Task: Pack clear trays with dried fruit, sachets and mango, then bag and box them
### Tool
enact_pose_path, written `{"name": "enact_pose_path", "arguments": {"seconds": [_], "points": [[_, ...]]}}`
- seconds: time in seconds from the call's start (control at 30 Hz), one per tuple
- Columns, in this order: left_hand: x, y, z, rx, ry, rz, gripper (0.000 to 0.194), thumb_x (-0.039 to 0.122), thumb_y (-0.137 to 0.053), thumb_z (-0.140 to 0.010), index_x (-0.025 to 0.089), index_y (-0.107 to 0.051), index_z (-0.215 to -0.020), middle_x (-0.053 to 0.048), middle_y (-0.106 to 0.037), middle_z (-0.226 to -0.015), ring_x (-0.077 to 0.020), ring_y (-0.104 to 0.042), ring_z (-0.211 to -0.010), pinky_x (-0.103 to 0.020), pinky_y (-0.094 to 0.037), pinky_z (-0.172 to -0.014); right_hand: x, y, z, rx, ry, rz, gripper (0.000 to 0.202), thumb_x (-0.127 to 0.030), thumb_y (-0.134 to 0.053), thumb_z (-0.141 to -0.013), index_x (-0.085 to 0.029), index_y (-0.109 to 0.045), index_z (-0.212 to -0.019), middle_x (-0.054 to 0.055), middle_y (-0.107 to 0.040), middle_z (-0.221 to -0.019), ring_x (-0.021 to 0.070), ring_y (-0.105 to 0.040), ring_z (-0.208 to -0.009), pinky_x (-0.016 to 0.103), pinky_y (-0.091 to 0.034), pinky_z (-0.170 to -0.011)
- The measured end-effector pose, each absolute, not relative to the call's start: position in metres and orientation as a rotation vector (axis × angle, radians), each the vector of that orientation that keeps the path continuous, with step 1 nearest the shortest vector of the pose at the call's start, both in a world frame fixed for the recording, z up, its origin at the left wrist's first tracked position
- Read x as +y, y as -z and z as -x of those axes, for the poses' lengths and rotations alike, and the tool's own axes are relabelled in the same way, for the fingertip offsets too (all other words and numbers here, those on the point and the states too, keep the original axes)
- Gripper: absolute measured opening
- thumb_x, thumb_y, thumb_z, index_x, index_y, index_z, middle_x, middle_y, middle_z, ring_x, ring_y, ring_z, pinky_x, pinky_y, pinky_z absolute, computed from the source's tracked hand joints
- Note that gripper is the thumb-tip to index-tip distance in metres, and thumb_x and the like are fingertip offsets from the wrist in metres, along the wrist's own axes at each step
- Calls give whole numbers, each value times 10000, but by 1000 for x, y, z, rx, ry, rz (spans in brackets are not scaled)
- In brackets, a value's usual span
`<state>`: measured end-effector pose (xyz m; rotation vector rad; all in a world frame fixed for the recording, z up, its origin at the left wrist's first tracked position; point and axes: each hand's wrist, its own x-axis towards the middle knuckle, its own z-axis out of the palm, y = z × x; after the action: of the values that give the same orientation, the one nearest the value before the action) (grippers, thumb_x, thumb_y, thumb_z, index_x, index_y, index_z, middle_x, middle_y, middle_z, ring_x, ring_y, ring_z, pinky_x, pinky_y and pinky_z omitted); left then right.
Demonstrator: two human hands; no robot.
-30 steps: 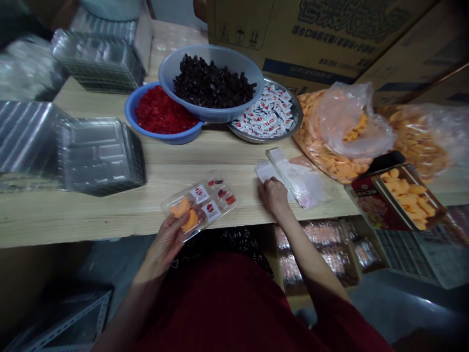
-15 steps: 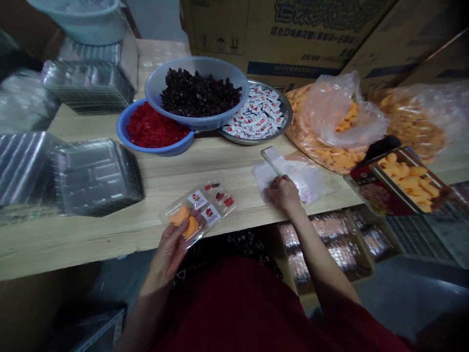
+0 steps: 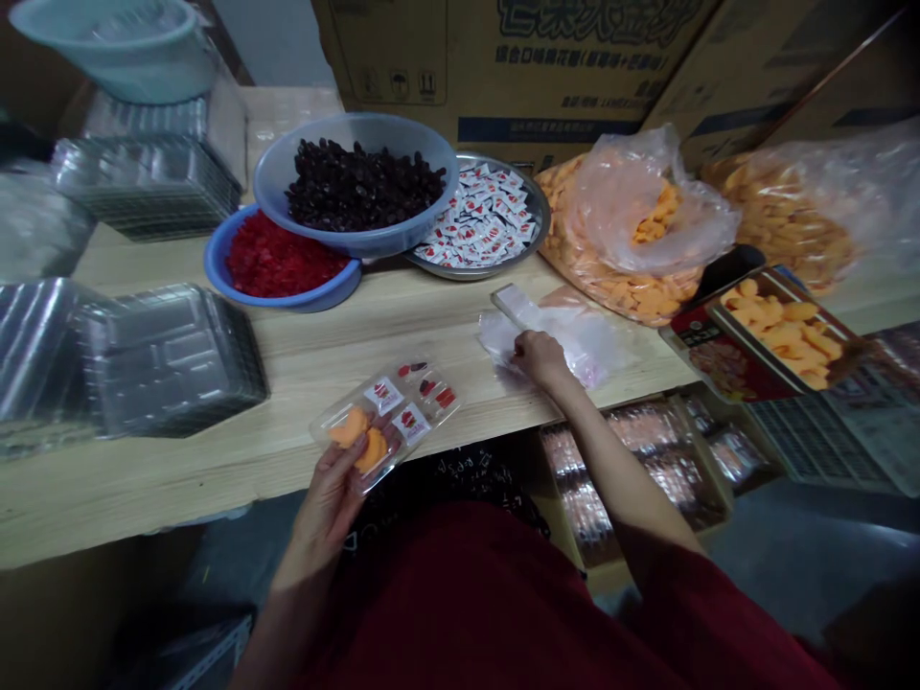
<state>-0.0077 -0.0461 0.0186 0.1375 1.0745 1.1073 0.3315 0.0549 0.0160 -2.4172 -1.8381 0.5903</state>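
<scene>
Clear tray (image 3: 397, 409) with orange pieces (image 3: 351, 427) is clamped in left grip (image 3: 336, 489); right grip (image 3: 541, 360) I can't tell.

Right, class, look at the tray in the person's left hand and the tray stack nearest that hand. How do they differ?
The held tray is single; the tray stack is many trays nested together.
The held tray carries orange pieces and printed packets; the tray stack shows no food in its top tray.
The left hand grips the held tray; the tray stack rests on the table.
Both are see-through plastic.
</scene>
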Motion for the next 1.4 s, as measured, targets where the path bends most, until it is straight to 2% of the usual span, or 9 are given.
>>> {"name": "enact_pose_path", "arguments": {"seconds": [0.07, 0.13, 0.2, 0.3, 0.5, 0.63, 0.83, 1.1, 1.4], "points": [[-45, -20, 6, 1097, -1105, -142, 342, 31, -708, -818, 113, -715, -1151, -128, -776, -1131, -245, -759, -1030, -311, -638, -910, 58, -11, -343, -1805, -684, 2339, 99, -230, -787, -757, -153, -726, -767, 58, -724, -794, 184, -659, -743, 250, -460, -667], [-45, -21, 3, 1104, -1091, -159, 352, 36, -682, -839, 106, -705, -1183, -134, -769, -1154, -235, -764, -1009, -301, -643, -890, 57, -4, -353, -1693, -876, 2210, 257, -363, -800, -755, -157, -681, -657, 8, -655, -636, 127, -573, -585, 229, -416, -571], [-44, -22, 0, 1103, -1076, -174, 365, 43, -671, -853, 106, -694, -1212, -135, -768, -1159, -220, -773, -965, -291, -648, -865, 55, 2, -362, -1507, -1119, 2014, 383, -479, -775, -757, -160, -651, -586, -4, -596, -539, 101, -496, -498, 230, -389, -517], [-42, -20, -3, 1088, -1055, -179, 407, 54, -676, -860, 119, -673, -1262, -134, -771, -1150, -209, -778, -926, -285, -648, -855, 50, 9, -373, -1235, -1298, 1766, 438, -559, -820, -659, -163, -660, -562, 17, -609, -518, 107, -501, -492, 235, -408, -502], [-39, -13, -7, 1063, -1079, -144, 469, 37, -678, -851, 136, -646, -1308, -131, -764, -1168, -222, -768, -989, -332, -632, -931, 51, 13, -385, -1106, -1178, 1751, 401, -511, -847, -549, -174, -633, -579, -8, -583, -514, 91, -458, -485, 225, -357, -485], [-37, -20, -19, 1032, -1100, -147, 420, 54, -706, -839, 123, -672, -1253, -132, -751, -1203, -244, -747, -1062, -381, -612, -991, 48, 10, -371, -1109, -983, 1697, 339, -456, -779, -612, -186, -577, -584, -40, -521, -539, 77, -403, -499, 229, -315, -502], [-23, -26, -60, 960, -1153, -338, 407, 203, -856, -761, 149, -725, -1143, -97, -761, -1187, -240, -729, -1095, -343, -578, -1017, 40, 18, -328, -1258, -849, 1766, 199, -332, -679, -656, -200, -542, -598, -28, -531, -577, 111, -447, -575, 233, -336, -541], [-3, 5, -84, 878, -1089, -423, 435, 302, -874, -742, 156, -711, -1118, -113, -760, -1159, -247, -729, -1064, -374, -584, -953, 39, 24, -338, -1198, -1077, 1617, 301, -455, -695, -697, -194, -556, -646, -38, -539, -577, 94, -430, -523, 224, -320, -514], [-8, 12, -85, 990, -1113, -495, 410, 324, -884, -721, 136, -732, -1052, -84, -776, -1043, -183, -728, -933, -281, -562, -875, 39, 23, -330, -1220, -894, 1714, 138, -326, -579, -717, -202, -561, -659, -29, -545, -603, 122, -482, -582, 242, -374, -578]]}}
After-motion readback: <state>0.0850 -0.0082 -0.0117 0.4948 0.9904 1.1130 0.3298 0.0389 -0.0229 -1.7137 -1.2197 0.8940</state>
